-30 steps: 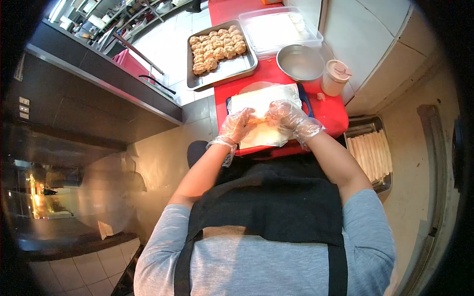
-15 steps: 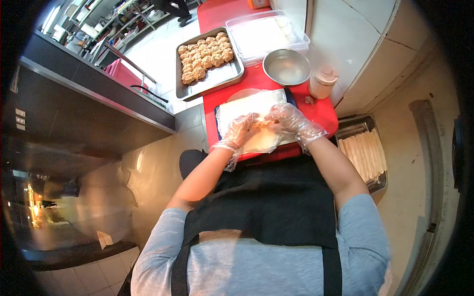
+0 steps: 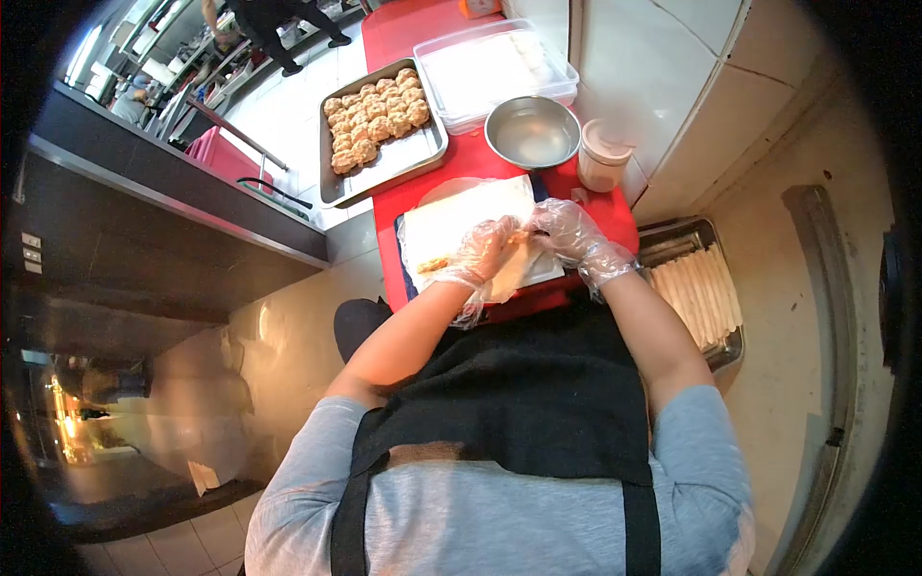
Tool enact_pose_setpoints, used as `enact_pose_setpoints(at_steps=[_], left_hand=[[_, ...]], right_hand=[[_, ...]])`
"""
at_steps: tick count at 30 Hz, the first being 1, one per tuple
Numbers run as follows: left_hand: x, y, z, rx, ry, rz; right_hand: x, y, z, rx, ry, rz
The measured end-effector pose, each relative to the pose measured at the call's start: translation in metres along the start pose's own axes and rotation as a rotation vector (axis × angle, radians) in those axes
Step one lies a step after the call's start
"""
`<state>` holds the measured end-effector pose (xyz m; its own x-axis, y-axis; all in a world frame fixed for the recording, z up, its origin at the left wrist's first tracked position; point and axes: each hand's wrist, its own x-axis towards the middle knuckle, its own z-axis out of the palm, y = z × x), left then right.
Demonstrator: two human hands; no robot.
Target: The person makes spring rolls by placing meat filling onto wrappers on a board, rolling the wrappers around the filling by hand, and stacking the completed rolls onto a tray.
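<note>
Both my hands wear clear plastic gloves and are over a stack of thin pale wrapper sheets (image 3: 451,209), which lies on a dark blue base on the red table. My left hand (image 3: 487,250) rests on the top sheet with its fingers curled around some orange-brown meat filling (image 3: 519,236). Close beside it, my right hand (image 3: 569,233) pinches at the other end of that filling. Another strip of filling (image 3: 434,264) shows on the sheet to the left of my left hand. The fingertips partly hide the filling.
A metal tray (image 3: 432,154) of filling balls (image 3: 379,115) stands at the back left. Behind are a clear plastic container (image 3: 480,72), a steel bowl of liquid (image 3: 533,132) and a lidded jar (image 3: 605,158). Pale rolls (image 3: 696,296) lie in a lower tray at right. A co-worker's legs (image 3: 279,29) show far off.
My hands have shifted rightward over the sheets, and a strip of filling now shows left of my left hand. The view has shifted slightly, and more of the distant person is visible.
</note>
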<state>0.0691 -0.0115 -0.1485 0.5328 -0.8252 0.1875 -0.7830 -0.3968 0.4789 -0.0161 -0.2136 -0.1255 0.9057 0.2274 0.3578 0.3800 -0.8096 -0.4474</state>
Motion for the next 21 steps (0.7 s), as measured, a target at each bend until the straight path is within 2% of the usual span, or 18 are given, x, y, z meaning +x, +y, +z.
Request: enact_pose_setpoints(at_steps=[3,7,10,12,13,14,16,18,19,21], left_hand=[[0.005,0.013,-0.005,0.021,-0.025,-0.039],[0.007,0.021,-0.006,-0.022,-0.108,-0.091],[-0.008,0.028,-0.053,-0.08,-0.084,0.097],[-0.028,-0.002,-0.078,-0.189,-0.123,-0.003],[-0.043,-0.005,-0.099,-0.1,-0.145,-0.145],[-0.059,-0.023,-0.106,-0.142,-0.119,-0.193],[-0.086,-0.047,-0.102,-0.187,-0.04,-0.293],[-0.101,-0.053,-0.094,-0.289,0.013,-0.401],[-0.102,-0.056,-0.089,-0.225,0.069,-0.334],[-0.096,-0.039,-0.102,-0.207,-0.008,-0.367]], right_hand=[[0.001,-0.018,-0.023,0.069,-0.058,0.087],[-0.004,0.001,-0.007,-0.001,-0.054,0.057],[0.004,-0.012,-0.021,-0.027,-0.128,0.081],[0.007,-0.018,-0.025,-0.131,-0.108,0.044],[0.005,-0.008,-0.008,-0.135,-0.027,0.017],[0.007,-0.008,-0.004,-0.107,-0.067,0.03],[0.01,-0.014,0.0,-0.05,-0.151,0.051],[0.009,-0.02,-0.001,-0.054,-0.136,0.055],[0.008,-0.018,0.001,-0.056,-0.104,0.034],[0.004,-0.017,0.006,-0.045,0.004,0.005]])
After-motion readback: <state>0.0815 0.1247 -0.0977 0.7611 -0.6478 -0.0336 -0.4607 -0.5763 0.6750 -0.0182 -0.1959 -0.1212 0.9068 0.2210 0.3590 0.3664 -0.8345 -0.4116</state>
